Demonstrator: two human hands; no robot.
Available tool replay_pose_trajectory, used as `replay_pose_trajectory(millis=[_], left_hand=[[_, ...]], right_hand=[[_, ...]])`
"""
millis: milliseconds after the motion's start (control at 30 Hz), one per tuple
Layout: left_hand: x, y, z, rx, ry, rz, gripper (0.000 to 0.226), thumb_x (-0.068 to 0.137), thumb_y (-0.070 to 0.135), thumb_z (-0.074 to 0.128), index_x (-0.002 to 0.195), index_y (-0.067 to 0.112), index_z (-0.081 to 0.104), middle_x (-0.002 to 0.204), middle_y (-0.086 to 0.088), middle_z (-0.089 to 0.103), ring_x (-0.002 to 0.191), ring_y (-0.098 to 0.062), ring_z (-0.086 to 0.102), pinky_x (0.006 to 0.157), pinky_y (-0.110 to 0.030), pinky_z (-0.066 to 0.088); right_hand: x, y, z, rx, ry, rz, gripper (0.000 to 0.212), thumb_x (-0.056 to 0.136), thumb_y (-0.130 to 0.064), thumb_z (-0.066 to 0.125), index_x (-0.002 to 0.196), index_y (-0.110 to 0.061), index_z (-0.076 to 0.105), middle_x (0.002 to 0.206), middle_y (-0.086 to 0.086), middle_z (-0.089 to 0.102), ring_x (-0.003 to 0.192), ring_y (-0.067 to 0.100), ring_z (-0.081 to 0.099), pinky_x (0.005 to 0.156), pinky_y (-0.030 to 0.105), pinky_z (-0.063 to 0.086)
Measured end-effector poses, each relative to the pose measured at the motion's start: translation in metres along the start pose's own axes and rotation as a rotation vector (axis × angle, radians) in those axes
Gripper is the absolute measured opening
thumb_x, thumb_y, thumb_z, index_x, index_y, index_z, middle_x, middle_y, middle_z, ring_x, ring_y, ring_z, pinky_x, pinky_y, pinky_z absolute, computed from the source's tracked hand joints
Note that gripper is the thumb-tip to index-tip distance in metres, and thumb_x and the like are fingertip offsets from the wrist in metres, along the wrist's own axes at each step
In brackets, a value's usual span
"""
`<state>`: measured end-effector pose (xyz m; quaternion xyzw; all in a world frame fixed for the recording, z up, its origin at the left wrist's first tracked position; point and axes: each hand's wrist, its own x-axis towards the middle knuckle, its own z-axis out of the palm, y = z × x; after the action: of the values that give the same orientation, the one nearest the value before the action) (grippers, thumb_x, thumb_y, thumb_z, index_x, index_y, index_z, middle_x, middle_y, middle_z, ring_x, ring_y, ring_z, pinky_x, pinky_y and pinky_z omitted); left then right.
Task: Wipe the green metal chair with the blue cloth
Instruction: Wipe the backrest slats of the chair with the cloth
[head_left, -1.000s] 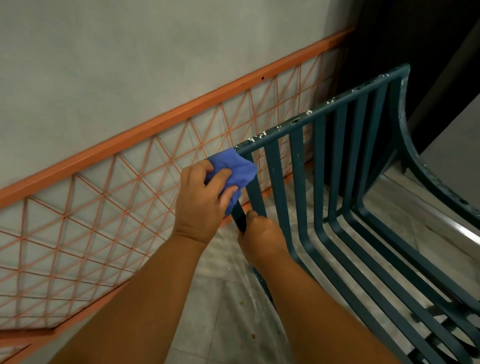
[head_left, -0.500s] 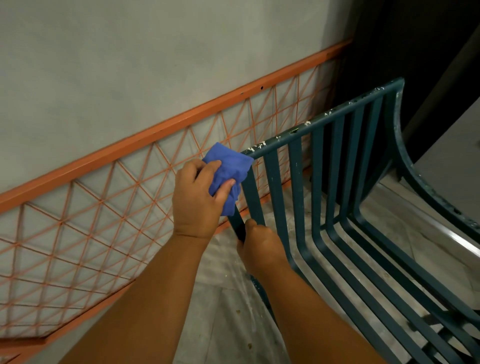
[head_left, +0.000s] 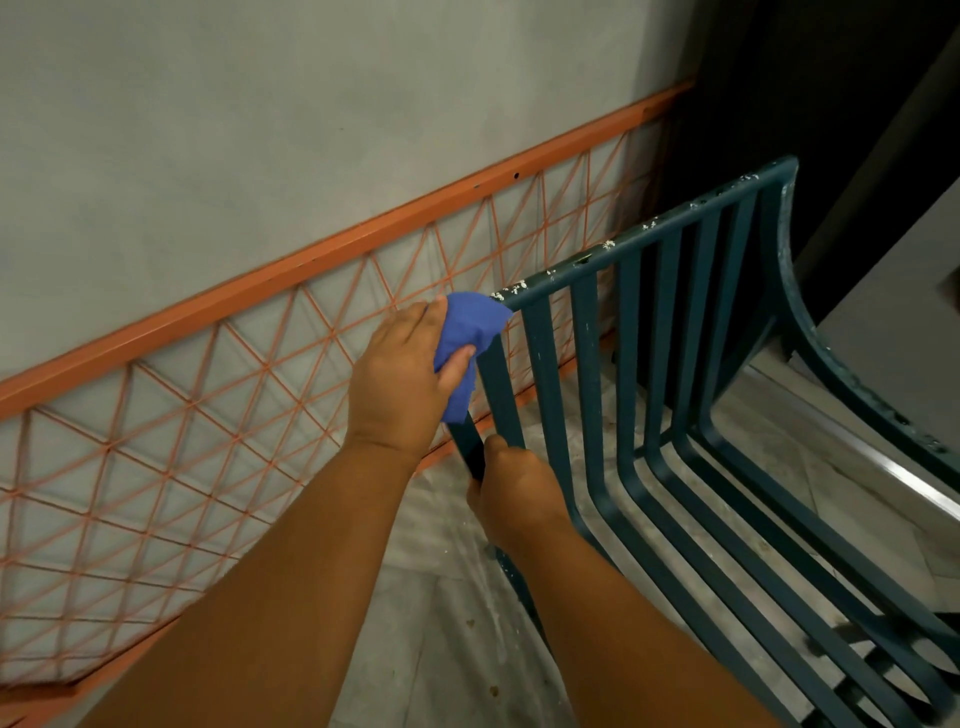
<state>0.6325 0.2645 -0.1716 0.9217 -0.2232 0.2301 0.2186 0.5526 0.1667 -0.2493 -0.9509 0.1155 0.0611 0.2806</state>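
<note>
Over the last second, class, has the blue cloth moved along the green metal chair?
Yes. The blue cloth, gripped by the left hand, has slid up to the corner of the green metal chair, away from the right hand.

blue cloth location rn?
Head view, centre: blue cloth held in the left hand, pressed on the near top corner of the green chair, just above the right hand.

L hand (head_left: 400, 382) pinches blue cloth (head_left: 470, 338) vs top-left corner of green chair (head_left: 631, 332) backrest. R hand (head_left: 514, 493) grips outer upright below. Orange grid railing (head_left: 218, 384) behind, white specks on top rail.
</note>
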Motion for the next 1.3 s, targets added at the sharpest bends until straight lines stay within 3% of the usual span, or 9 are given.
replay_pose_trajectory(millis=[167, 333, 433, 567, 667, 800, 933, 1067, 1300], left_hand=[[-0.006, -0.002, -0.004, -0.206, 0.074, -0.101, 0.041, 0.093, 0.033, 0.055, 0.127, 0.009, 0.058, 0.121, -0.007, 0.064, 0.110, -0.021, 0.059, 0.095, -0.020, 0.041], [-0.031, -0.001, 0.013, 0.028, -0.094, 0.043, 0.076, 0.090, 0.029, 0.061, 0.147, 0.008, 0.016, 0.155, -0.016, 0.015, 0.144, -0.034, 0.009, 0.115, -0.040, 0.013], [-0.021, -0.006, 0.012, 0.022, -0.057, 0.046, 0.070, 0.089, 0.030, 0.062, 0.144, 0.001, 0.029, 0.149, -0.020, 0.032, 0.140, -0.035, 0.025, 0.114, -0.041, 0.024], [0.002, -0.004, 0.005, -0.103, 0.025, -0.086, 0.042, 0.090, 0.037, 0.059, 0.117, 0.005, 0.059, 0.105, -0.010, 0.064, 0.096, -0.022, 0.058, 0.085, -0.017, 0.037], [0.012, -0.009, 0.000, -0.273, -0.048, -0.230, 0.032, 0.089, 0.046, 0.055, 0.078, 0.016, 0.058, 0.067, 0.005, 0.055, 0.062, -0.012, 0.051, 0.056, -0.015, 0.032], [0.028, -0.012, -0.009, -0.436, -0.224, -0.515, 0.044, 0.091, 0.053, 0.048, 0.060, 0.022, 0.049, 0.052, 0.009, 0.050, 0.047, -0.005, 0.047, 0.046, -0.018, 0.032], [0.018, 0.003, -0.004, -0.260, -0.206, -0.467, 0.034, 0.097, 0.044, 0.039, 0.098, 0.014, 0.056, 0.085, -0.002, 0.061, 0.074, -0.018, 0.057, 0.061, -0.027, 0.041], [-0.013, 0.019, -0.002, -0.008, -0.207, -0.238, 0.053, 0.094, 0.024, 0.051, 0.141, 0.010, 0.030, 0.138, -0.014, 0.041, 0.124, -0.029, 0.043, 0.099, -0.040, 0.044], [0.048, 0.006, -0.016, -0.091, -0.397, -0.370, 0.056, 0.101, 0.040, 0.021, 0.098, 0.004, 0.064, 0.093, -0.017, 0.065, 0.087, -0.033, 0.058, 0.074, -0.037, 0.042]], right_hand=[[-0.002, -0.001, 0.001, 0.020, 0.014, 0.010, 0.020, 0.096, -0.021, 0.053, 0.114, -0.011, 0.055, 0.097, 0.008, 0.067, 0.084, 0.024, 0.066, 0.062, 0.027, 0.046], [-0.002, 0.000, 0.002, 0.007, 0.027, -0.002, 0.020, 0.096, -0.022, 0.054, 0.113, -0.011, 0.054, 0.096, 0.008, 0.068, 0.082, 0.023, 0.066, 0.058, 0.025, 0.043], [-0.001, 0.000, 0.001, 0.004, 0.030, -0.017, 0.019, 0.096, -0.021, 0.053, 0.112, -0.010, 0.055, 0.096, 0.009, 0.068, 0.083, 0.024, 0.066, 0.058, 0.025, 0.041], [-0.001, 0.001, 0.001, -0.002, 0.022, -0.013, 0.020, 0.097, -0.022, 0.051, 0.113, -0.010, 0.054, 0.099, 0.010, 0.068, 0.086, 0.027, 0.067, 0.061, 0.027, 0.043], [-0.001, 0.002, 0.001, -0.001, -0.007, -0.012, 0.023, 0.098, -0.023, 0.051, 0.117, -0.011, 0.053, 0.102, 0.010, 0.068, 0.088, 0.026, 0.067, 0.065, 0.027, 0.047], [-0.002, 0.001, -0.002, -0.005, -0.054, -0.004, 0.026, 0.098, -0.024, 0.051, 0.121, -0.011, 0.053, 0.107, 0.010, 0.067, 0.092, 0.025, 0.067, 0.079, 0.033, 0.056], [-0.001, 0.000, -0.002, -0.022, -0.038, -0.011, 0.024, 0.098, -0.024, 0.051, 0.119, -0.011, 0.053, 0.107, 0.009, 0.067, 0.093, 0.026, 0.066, 0.077, 0.032, 0.054], [-0.001, 0.000, -0.001, -0.062, -0.057, -0.015, 0.025, 0.098, -0.026, 0.052, 0.118, -0.012, 0.053, 0.106, 0.008, 0.067, 0.091, 0.024, 0.066, 0.074, 0.030, 0.053], [0.001, 0.001, 0.000, -0.068, -0.092, -0.013, 0.024, 0.097, -0.024, 0.050, 0.119, -0.013, 0.051, 0.106, 0.007, 0.066, 0.091, 0.023, 0.066, 0.070, 0.027, 0.048]])
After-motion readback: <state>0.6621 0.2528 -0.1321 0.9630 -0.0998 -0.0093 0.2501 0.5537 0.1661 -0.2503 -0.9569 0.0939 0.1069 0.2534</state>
